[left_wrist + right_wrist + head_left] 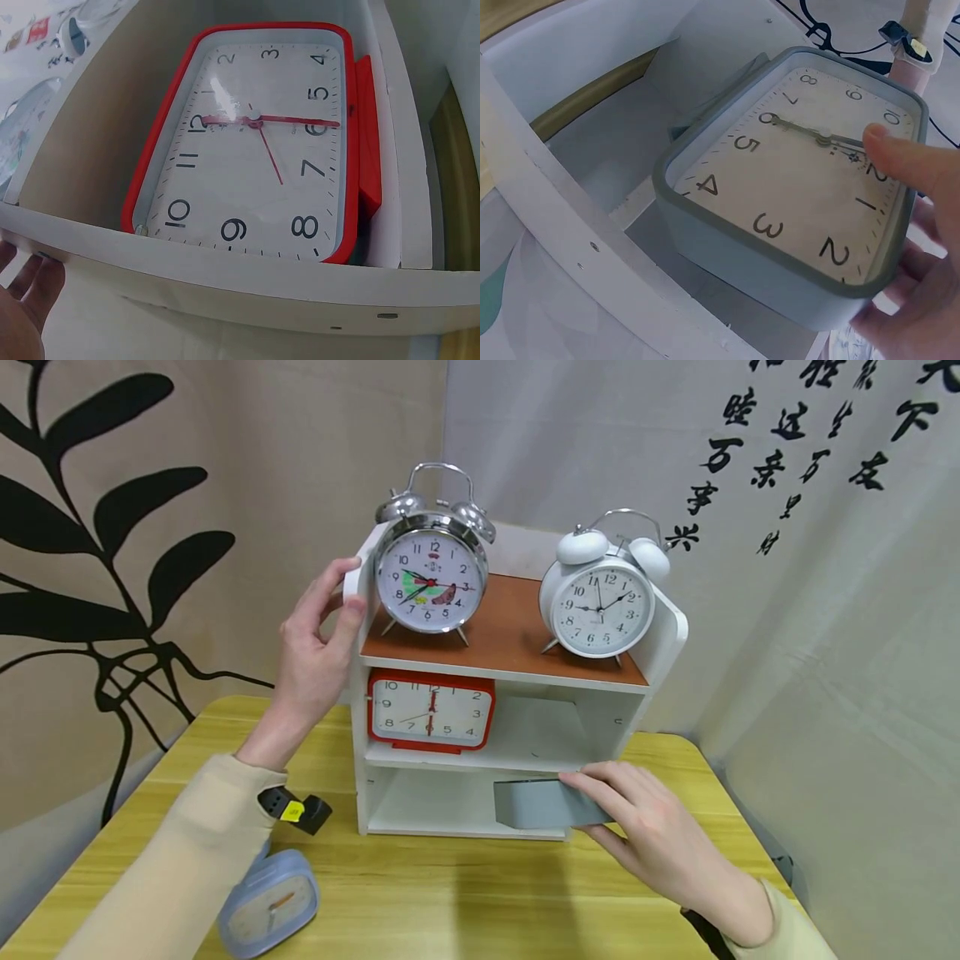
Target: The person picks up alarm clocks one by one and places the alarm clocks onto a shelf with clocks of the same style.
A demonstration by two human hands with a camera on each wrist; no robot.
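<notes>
My right hand (648,827) grips a blue-grey square alarm clock (742,180), with the thumb over its face at the edge and the other fingers on the far side. In the head view, one side of this clock shows as it overlaps the right front of the lowest compartment of a white shelf unit (480,760). My left hand (318,639) rests its fingertips and thumb on the unit's left side panel, near the top. A red rectangular clock (255,150) stands in the middle compartment, at its left.
On the brown top board (510,627) stand a silver twin-bell clock (431,581) at the left and a white twin-bell clock (600,610) at the right. A light blue clock (270,902) lies on the yellow wooden table (420,902) below my left forearm. Cloth hangs behind.
</notes>
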